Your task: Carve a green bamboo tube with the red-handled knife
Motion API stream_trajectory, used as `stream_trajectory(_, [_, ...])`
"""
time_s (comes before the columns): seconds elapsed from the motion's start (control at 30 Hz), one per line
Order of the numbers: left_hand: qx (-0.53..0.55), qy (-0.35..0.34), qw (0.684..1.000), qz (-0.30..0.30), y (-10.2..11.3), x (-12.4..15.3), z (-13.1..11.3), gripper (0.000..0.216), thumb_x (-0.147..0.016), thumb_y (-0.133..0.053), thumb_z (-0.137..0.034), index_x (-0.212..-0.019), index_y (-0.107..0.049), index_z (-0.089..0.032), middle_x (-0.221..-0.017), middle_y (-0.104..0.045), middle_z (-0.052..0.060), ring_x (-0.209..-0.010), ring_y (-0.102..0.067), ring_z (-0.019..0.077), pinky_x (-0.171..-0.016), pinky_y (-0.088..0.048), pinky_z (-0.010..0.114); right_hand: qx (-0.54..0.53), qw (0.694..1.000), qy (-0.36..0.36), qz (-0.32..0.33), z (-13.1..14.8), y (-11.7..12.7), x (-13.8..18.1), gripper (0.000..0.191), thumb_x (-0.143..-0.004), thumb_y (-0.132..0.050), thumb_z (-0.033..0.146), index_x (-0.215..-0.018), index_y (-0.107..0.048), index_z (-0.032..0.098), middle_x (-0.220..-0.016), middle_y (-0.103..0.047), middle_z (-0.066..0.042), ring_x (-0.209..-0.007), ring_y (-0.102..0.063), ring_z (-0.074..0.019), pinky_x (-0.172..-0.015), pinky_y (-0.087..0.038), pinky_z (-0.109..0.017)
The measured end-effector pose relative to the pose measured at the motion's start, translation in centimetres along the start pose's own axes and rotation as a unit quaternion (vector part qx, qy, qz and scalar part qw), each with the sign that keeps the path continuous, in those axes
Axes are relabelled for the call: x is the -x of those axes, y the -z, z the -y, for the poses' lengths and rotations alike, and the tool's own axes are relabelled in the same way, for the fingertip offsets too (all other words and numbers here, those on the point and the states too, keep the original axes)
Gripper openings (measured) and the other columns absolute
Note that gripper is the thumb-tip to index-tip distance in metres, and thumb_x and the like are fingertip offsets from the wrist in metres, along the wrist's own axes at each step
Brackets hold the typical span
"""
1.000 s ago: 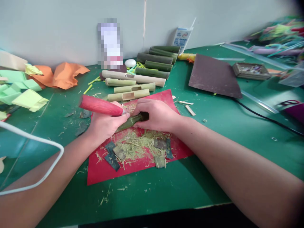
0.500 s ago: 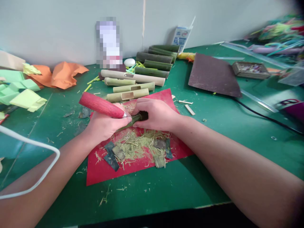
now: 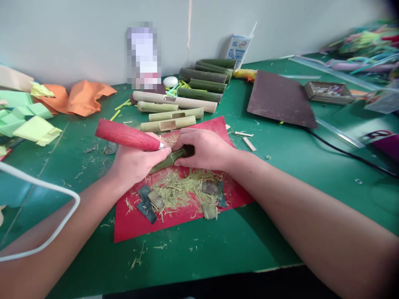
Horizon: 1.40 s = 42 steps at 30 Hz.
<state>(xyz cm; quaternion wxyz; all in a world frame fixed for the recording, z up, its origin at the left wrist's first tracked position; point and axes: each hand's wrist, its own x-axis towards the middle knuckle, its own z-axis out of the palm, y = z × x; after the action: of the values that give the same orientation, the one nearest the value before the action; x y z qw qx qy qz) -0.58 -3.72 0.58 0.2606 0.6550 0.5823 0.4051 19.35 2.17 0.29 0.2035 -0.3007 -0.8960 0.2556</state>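
My left hand (image 3: 134,162) is closed around a carving tool with a red wooden handle (image 3: 127,135) and a metal collar. The handle slants up to the left, and its working end is hidden by my fingers. A dark green bamboo tube (image 3: 168,161) lies under that hand's thumb. My right hand (image 3: 204,149) grips the far right end of the tube, near its dark opening. Both hands are over a red sheet (image 3: 134,226), which bears a heap of pale shavings (image 3: 179,189) and several dark cut bamboo pieces (image 3: 149,211).
Behind the hands lie several bamboo tubes (image 3: 176,123), some with cut notches. A brown board (image 3: 277,99) rests at right, with a black cable beside it. Crumpled orange paper (image 3: 87,97) and folded green paper are at left. A white cable (image 3: 75,203) crosses over my left forearm.
The red handle has shifted left and slightly up with my left hand, lying a little flatter. More of the bamboo tube shows. My right hand has hardly moved.
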Motion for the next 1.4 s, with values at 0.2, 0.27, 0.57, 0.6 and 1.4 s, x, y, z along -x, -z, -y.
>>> stream_trajectory(0.2, [0.031,0.007,0.999,-0.008,0.2,0.3,0.0,0.013,-0.078,-0.077,-0.029,-0.08,-0.072,-0.018,-0.088,-0.072,0.003,-0.084,-0.066,0.0174,-0.082,-0.051,0.033,0.008,1.0,-0.006,0.007,0.1,0.1,0.0,0.02,-0.074,-0.075,0.022,-0.094,-0.072,0.019,-0.099,-0.07,-0.005,-0.088,-0.064,-0.0183,-0.074,-0.044,-0.029])
stream_trajectory(0.27, [0.087,0.031,0.996,-0.023,0.0,0.3,0.1,0.013,-0.075,-0.079,-0.028,-0.079,-0.072,-0.017,-0.084,-0.071,0.002,-0.081,-0.065,0.0162,-0.078,-0.051,0.031,0.01,1.0,-0.007,0.009,0.2,0.1,0.0,0.02,-0.075,-0.074,0.023,-0.094,-0.072,0.018,-0.099,-0.069,-0.005,-0.087,-0.064,-0.0183,-0.073,-0.044,-0.03])
stream_trajectory(0.57, [0.309,0.185,0.932,-0.031,-0.4,-0.2,-1.1,0.017,-0.065,-0.083,-0.026,-0.073,-0.073,-0.014,-0.077,-0.074,0.004,-0.073,-0.067,0.0151,-0.064,-0.051,0.024,0.011,1.0,-0.018,0.01,0.3,0.1,0.1,0.022,-0.075,-0.074,0.024,-0.096,-0.072,0.017,-0.101,-0.069,-0.006,-0.088,-0.063,-0.0189,-0.073,-0.044,-0.03])
stream_trajectory(0.6, [0.316,0.193,0.929,-0.027,-0.4,-0.2,-1.3,0.017,-0.065,-0.083,-0.027,-0.072,-0.073,-0.015,-0.078,-0.075,0.004,-0.075,-0.069,0.0158,-0.064,-0.051,0.023,0.011,1.0,-0.017,0.009,0.3,0.1,0.1,0.023,-0.075,-0.074,0.024,-0.096,-0.072,0.017,-0.101,-0.069,-0.006,-0.088,-0.063,-0.0188,-0.073,-0.044,-0.03])
stream_trajectory(1.4, [-0.144,-0.103,0.981,0.076,0.5,0.3,-2.3,0.019,-0.079,-0.07,-0.033,-0.071,-0.058,-0.021,-0.078,-0.062,0.0,-0.074,-0.058,0.0167,-0.065,-0.04,0.031,-0.04,0.966,0.13,-0.22,3.9,-0.6,1.4,0.031,-0.084,-0.069,0.04,-0.106,-0.065,0.018,-0.079,-0.068,-0.001,-0.062,-0.055,-0.0101,-0.059,-0.045,-0.026])
